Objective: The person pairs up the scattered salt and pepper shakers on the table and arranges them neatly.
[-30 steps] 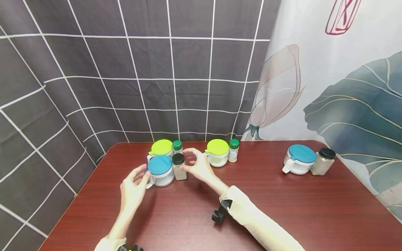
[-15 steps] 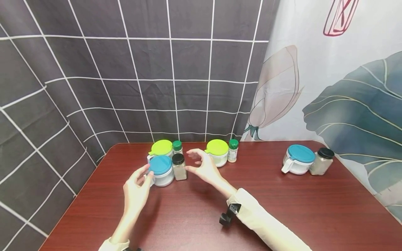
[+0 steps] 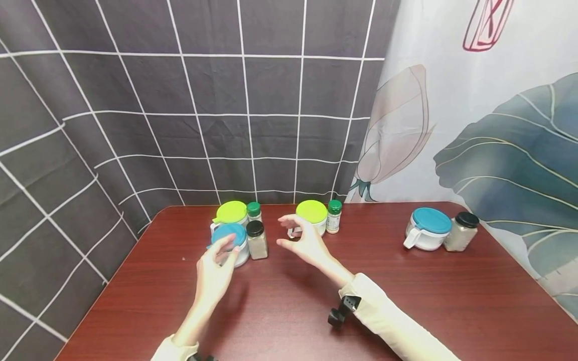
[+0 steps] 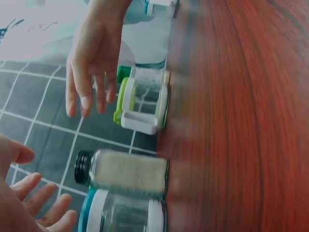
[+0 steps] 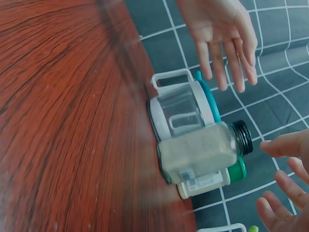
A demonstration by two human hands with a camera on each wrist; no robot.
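My left hand (image 3: 214, 273) is open in front of a blue-lidded glass seasoning pot (image 3: 230, 235), overlapping it in the head view. Seen from the right wrist, its loose fingers hang near the blue lid. Touching that pot on its right is a square black-capped spice jar (image 3: 257, 243) of pale powder. To the right of this jar my right hand (image 3: 309, 245) hovers, fingers relaxed, holding nothing. It partly covers a green-lidded pot (image 3: 311, 213). Behind the blue-lidded pot stand another lime-lidded pot (image 3: 231, 213) and a small green-capped shaker (image 3: 254, 210).
A second green-capped shaker (image 3: 333, 218) is beside the right-hand lime pot. Farther right on the brown table (image 3: 280, 311) are another blue-lidded pot (image 3: 428, 230) and a tilted-looking black-capped jar (image 3: 461, 233). A grey gridded curtain (image 3: 271, 135) hangs behind the table.
My left hand has come off the blue-lidded pot's handle and moved right, in front of the pot. My right hand has drawn away rightward from the black-capped jar. The containers stay put.
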